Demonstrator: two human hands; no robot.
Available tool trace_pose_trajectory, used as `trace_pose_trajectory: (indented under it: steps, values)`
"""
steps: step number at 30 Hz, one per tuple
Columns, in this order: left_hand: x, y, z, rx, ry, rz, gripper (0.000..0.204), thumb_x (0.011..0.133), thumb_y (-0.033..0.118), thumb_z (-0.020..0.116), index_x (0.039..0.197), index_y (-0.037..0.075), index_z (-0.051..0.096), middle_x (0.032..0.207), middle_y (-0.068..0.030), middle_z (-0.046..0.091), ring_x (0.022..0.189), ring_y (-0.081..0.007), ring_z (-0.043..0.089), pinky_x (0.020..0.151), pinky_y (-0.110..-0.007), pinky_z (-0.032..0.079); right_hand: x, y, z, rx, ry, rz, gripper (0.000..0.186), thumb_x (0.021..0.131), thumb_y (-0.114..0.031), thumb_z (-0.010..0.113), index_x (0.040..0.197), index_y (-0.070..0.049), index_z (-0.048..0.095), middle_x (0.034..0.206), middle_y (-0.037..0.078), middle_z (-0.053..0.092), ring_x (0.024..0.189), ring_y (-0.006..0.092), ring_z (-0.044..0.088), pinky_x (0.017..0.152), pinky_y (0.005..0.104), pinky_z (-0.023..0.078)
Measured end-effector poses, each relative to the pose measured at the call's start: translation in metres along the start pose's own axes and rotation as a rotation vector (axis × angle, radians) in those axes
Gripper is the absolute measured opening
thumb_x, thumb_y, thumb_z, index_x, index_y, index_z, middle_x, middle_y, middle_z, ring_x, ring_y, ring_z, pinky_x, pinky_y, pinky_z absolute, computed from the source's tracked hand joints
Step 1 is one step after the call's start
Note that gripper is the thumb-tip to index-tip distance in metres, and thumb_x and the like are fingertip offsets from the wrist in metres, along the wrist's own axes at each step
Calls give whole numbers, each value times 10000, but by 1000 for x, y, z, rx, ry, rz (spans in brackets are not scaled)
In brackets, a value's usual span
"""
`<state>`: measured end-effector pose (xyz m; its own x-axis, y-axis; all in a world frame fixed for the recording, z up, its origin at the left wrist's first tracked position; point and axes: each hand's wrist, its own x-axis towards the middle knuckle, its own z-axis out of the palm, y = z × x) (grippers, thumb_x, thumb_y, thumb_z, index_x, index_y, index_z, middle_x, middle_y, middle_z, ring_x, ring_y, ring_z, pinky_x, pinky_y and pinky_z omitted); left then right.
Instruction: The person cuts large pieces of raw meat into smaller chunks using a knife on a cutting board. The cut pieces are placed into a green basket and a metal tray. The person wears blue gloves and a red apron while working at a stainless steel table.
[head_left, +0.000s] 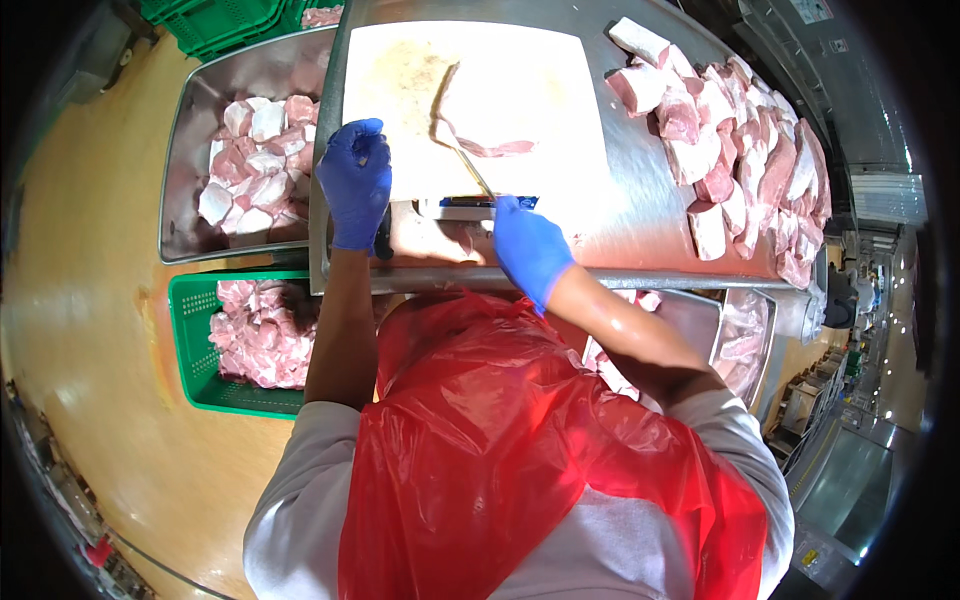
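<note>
A slab of pale meat with a pink lower edge [497, 148] lies on the white cutting board [390, 70], its top washed out by glare. My right hand [530, 247], in a blue glove, is closed around a knife [472, 170]. The thin blade points up and left, and its tip is at the slab's lower left edge. Left of the slab, over the board's edge, my left hand [355, 185] is also gloved in blue. Its fingers curl in toward the thumb, with nothing visible between them. A black handle [383, 237] lies beside my left wrist.
Many meat pieces [740, 150] are heaped on the right of the steel table [640, 225]. At left stand a steel tub [180, 200] of cut pieces and a green crate [195, 370] of meat. A blue-and-white object [470, 208] lies by the board's near edge.
</note>
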<state>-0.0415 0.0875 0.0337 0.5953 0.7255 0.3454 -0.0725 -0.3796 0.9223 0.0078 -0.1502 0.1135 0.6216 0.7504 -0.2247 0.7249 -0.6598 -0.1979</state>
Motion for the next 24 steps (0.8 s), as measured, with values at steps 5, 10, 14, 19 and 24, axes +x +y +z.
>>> trace_pose_trajectory:
  steps: [5,10,14,19,24]
  values:
    - [-6,32,1,-34,-54,-40,203,849,39,693,1050,13,699,920,-118,708,770,-179,675,738,-311,546,-62,15,-43,-149,-185,103,154,931,-67,512,1026,51,484,782,235,685,731,422,706,631,508,567]
    - [-6,41,49,96,-129,75,199,785,50,757,972,14,698,893,-151,699,749,-206,683,704,-324,553,-27,-6,-67,-52,33,72,166,912,-78,523,1009,50,482,780,262,677,732,435,698,640,508,564]
    - [4,35,44,169,-67,18,152,739,103,774,819,24,672,730,-136,671,655,-232,671,642,-330,530,35,-19,-50,-44,163,-50,311,826,-96,646,1043,93,527,825,277,689,765,414,709,664,479,575]
    - [1,25,37,275,-76,89,157,746,124,773,807,27,667,725,-130,660,628,-229,655,614,-316,516,58,-20,-26,-26,61,-55,224,904,-75,527,1056,89,514,813,262,684,753,424,702,649,497,569]
    - [-10,27,-25,44,-126,-314,179,792,91,773,781,51,599,652,10,536,615,-80,477,556,-265,413,-17,20,-30,-137,-163,22,238,926,-176,572,1038,29,523,841,237,682,769,409,699,658,495,561]
